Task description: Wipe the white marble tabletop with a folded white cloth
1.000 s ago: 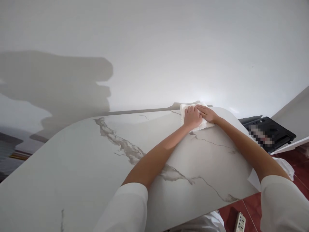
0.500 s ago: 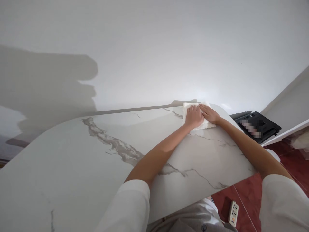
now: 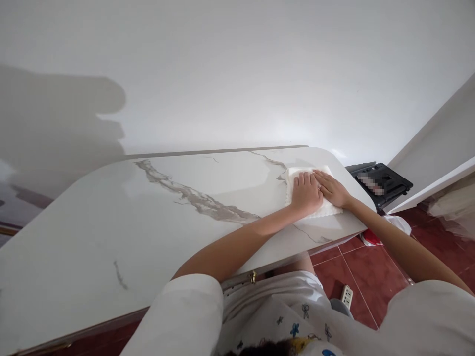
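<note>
A white cloth point(image 3: 297, 174) with a scalloped edge lies flat on the white marbled tabletop point(image 3: 156, 237), close to its rounded right end. My left hand point(image 3: 307, 193) rests on top of the cloth with its fingers laid out on it. Just to the right, my right hand point(image 3: 331, 188) lies on the cloth too, its fingers stretched toward the left hand and touching it. Both palms face down and hide the middle of the cloth.
Behind the table rises a white wall point(image 3: 222, 74). A black case point(image 3: 384, 184) stands past the table's right end. On the red tiled floor point(image 3: 367, 267) lies a white power strip point(image 3: 347, 296). A brass-coloured fitting point(image 3: 253, 277) sits under the front edge.
Both hands and the cloth have come back from the wall-side edge toward the table's front edge. The view has shifted, showing more of the shirt and floor.
</note>
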Tool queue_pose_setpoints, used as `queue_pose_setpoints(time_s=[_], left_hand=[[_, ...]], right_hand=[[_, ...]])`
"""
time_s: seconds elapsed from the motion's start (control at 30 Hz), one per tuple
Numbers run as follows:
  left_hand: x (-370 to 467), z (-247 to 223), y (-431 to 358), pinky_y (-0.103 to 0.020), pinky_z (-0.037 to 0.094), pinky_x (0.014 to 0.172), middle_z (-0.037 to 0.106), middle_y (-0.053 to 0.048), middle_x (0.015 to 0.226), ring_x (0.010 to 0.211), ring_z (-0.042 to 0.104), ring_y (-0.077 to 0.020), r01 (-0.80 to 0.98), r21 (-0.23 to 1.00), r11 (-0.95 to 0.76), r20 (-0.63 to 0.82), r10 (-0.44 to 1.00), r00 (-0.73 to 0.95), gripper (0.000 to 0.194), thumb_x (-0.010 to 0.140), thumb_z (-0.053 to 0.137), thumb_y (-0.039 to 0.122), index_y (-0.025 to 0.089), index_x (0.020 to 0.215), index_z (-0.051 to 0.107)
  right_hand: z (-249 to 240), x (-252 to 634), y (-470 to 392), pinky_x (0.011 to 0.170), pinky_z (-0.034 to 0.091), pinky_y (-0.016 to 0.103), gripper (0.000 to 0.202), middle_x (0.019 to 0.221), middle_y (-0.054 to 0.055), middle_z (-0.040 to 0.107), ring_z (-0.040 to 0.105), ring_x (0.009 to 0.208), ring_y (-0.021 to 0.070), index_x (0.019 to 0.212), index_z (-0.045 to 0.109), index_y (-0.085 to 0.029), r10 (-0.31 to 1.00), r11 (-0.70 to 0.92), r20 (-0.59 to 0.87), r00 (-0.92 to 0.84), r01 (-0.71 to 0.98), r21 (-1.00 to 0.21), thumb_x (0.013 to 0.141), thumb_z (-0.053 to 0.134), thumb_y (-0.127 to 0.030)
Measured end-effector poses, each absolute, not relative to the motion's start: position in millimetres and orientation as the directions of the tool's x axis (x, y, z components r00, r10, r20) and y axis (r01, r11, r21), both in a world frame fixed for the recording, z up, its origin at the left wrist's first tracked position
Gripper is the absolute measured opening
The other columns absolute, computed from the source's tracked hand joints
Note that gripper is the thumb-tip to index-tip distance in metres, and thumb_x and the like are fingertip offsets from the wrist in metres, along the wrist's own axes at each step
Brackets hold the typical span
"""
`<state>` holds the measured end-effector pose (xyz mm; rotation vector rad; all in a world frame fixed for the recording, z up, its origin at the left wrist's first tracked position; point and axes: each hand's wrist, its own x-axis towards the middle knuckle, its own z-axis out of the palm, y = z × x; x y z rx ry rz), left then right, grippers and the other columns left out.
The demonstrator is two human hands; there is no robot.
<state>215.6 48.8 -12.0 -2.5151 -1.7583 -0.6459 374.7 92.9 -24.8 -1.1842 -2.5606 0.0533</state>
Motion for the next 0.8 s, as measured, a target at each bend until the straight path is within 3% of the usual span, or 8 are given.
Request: queue_pose_setpoints(time_s=[0.47,0.8], left_hand=[[238.6,-13.3,-17.2,-0.05,0.023,0.107,0.038,-0.026,0.14,0.132,0.031,-0.0356,0.872,0.205,-0.444,0.344,0.867,0.361,0.058,0.085,0.036,0.028,-0.004,0.134,0.034],[266.8,-12.4,22.4,-0.046,0.022,0.108,0.041,-0.024,0.137,0.129,0.035,-0.0348,0.86,0.211,-0.465,0.381,0.849,0.365,0.058,0.086,0.037,0.029,-0.006,0.132,0.038]], right_hand=[[-21.9,400.2,14.4,0.111,0.027,0.051,0.053,0.149,0.008,0.03,0.026,0.137,0.0244,0.146,0.024,-0.02,0.751,0.653,0.281,-0.598,0.736,-0.18,0.096,0.024,-0.035],[-22.4,428.3,55.6,0.113,0.027,0.051,0.052,0.146,0.003,0.038,0.031,0.135,0.0248,0.144,0.03,-0.026,0.761,0.638,0.31,-0.57,0.744,-0.198,0.095,0.024,-0.04]])
